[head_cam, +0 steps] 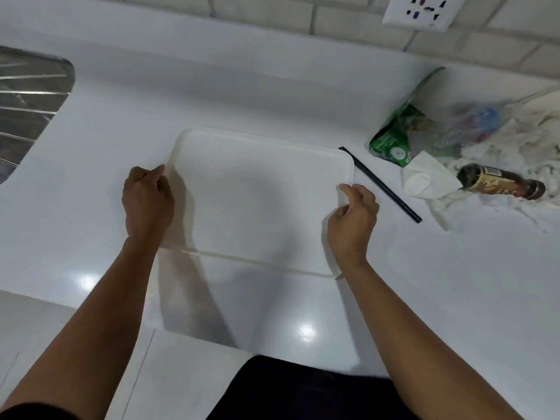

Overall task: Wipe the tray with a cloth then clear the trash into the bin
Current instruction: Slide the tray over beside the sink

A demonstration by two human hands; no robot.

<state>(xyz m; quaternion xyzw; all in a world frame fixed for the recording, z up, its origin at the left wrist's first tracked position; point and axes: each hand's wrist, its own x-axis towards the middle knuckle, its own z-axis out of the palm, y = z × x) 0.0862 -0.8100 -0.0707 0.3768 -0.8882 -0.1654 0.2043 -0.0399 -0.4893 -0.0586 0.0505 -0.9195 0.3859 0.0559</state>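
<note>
White tray (260,195) lies flat on the white counter (242,95), roughly centre of view, bare inside. Left hand (147,201) is at the tray's left rim, fingers curled onto the edge; right hand (353,219) is at the right rim, thumb and fingers pinched on the edge near the far right corner. Both hands closed on the tray.

Just right of the tray, not touching that I can tell: black straw (380,184), lying diagonally. Beyond the straw, a cluster of trash: green wrapper (394,137) crumpled; white paper cup (424,180) crushed on its side; brown glass bottle (500,181) lying on its side; clear plastic bag (472,122) with blurred contents, cannot make them out. Whitish cloth (515,147) bunched under and behind the bottle, at the right edge of view.

Far left: steel sink drainboard (27,98), ridged. Back wall tiled, with a white power socket (424,10) at upper right. Person's dark clothing at bottom of view
</note>
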